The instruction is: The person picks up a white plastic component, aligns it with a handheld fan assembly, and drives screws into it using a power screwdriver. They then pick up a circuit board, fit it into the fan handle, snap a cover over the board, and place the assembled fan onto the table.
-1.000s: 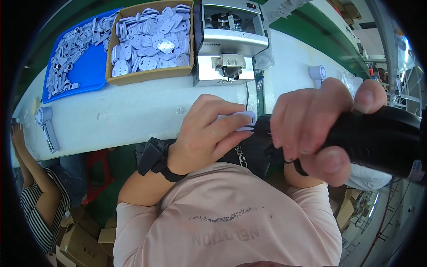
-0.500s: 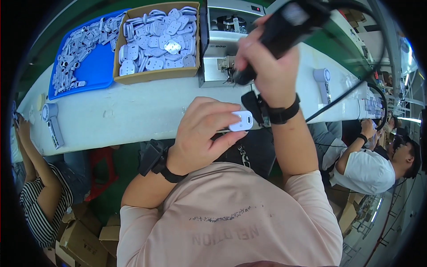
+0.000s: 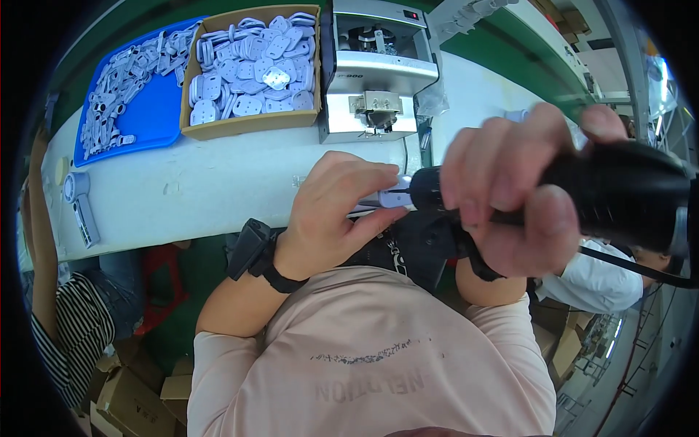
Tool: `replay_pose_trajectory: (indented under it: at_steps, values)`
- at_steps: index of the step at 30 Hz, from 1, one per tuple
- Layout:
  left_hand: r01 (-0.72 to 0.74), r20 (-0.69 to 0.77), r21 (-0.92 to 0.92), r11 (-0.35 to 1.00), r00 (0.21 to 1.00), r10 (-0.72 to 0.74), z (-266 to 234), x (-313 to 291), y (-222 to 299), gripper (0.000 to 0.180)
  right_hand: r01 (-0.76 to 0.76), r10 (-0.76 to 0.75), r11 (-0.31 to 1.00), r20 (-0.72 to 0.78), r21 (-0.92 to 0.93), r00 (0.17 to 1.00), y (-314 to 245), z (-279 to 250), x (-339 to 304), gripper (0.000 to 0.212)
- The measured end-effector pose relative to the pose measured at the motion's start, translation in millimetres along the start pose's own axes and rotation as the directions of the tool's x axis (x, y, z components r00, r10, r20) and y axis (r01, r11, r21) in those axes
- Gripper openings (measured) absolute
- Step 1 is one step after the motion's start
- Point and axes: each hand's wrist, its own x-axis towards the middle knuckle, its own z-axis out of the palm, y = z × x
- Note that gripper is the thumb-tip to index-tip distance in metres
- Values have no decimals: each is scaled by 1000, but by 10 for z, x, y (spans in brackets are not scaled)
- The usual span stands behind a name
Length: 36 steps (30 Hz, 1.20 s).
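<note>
My left hand [image 3: 331, 211] pinches a small pale plastic housing [image 3: 392, 197] between thumb and fingers, just over the table's near edge. Wrapped round a thick black electric screwdriver [image 3: 630, 182] is my right hand [image 3: 513, 182], slightly blurred. The driver lies nearly level, its nose pointing left, and its thin bit meets the housing's face. My fingers cover much of the housing, so whether a screw sits at the tip cannot be made out.
Beyond my hands stands a silver screw feeder [image 3: 382, 69]. Left of it are a cardboard box [image 3: 251, 127] of pale plates and a blue tray [image 3: 153, 116] of small parts. A handheld fan [image 3: 84, 207] lies at left. People sit on both sides; a black cable [image 3: 633, 271] trails right.
My right hand has brought the screwdriver from the feeder down and right, turning it level with its bit at the housing. My left hand keeps its pinch on the housing, almost unmoved.
</note>
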Motion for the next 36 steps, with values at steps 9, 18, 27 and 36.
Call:
replay_pose_trajectory:
  at_steps: [9,18,27,36]
  values:
    - [-35,1,35,999,999,35,-27,20,3,42,-173,165,979,-72,-113,984,-57,268,74,51]
    - [-69,-15,1,998,997,69,5,41,-46,41,-93,107,981,76,-172,991,37,103,4,46]
    - [-57,91,51,997,994,52,-220,59,2,46,-43,55,992,-103,117,993,-106,-103,-142,49]
    - [273,219,497,824,879,-423,-1536,-438,-107,44,-585,461,798,-773,146,436,563,-1405,-1044,38]
